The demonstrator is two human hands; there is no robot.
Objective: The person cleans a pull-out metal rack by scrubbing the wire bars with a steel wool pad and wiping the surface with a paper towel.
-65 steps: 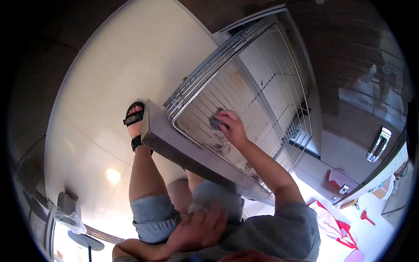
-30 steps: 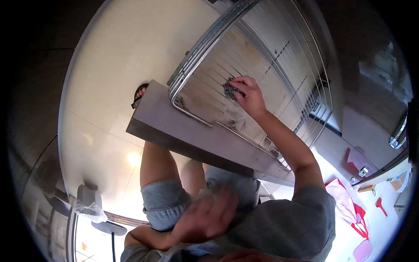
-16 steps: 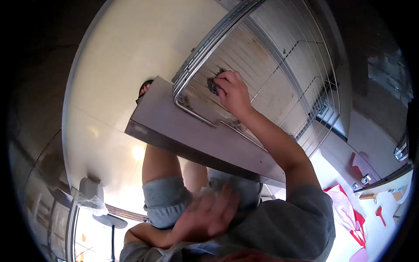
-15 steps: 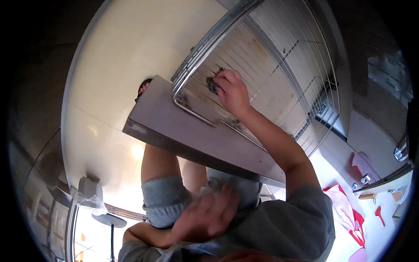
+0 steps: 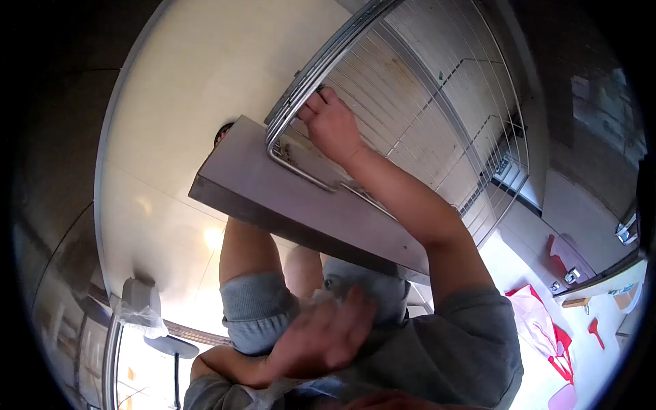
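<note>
My right hand [image 5: 330,126] is closed at the left side of a metal wire pull-out basket [image 5: 393,147], fingers against its side rails. A small dark edge of a steel wool scrubber [image 5: 320,88] shows past the fingertips, the rest hidden by my hand. Along the basket's near side runs a grey drawer front panel [image 5: 301,191], under my right forearm. Low over my lap, my left hand [image 5: 320,338] looks blurred, with its fingers stretched out. A whitish patch [image 5: 321,298] shows by those fingers; I cannot make out what it is.
Pale cabinet fronts [image 5: 178,123] stand left of the basket. A grey box with clear plastic [image 5: 141,301] is at lower left. To the lower right lie a pink and red bag [image 5: 536,321] and a red-handled item [image 5: 596,333] on the bright floor.
My right hand has moved left and slightly up, from the basket's wires to its side rails. The scrubber, visible before, is now mostly hidden. My left hand has stayed in place.
</note>
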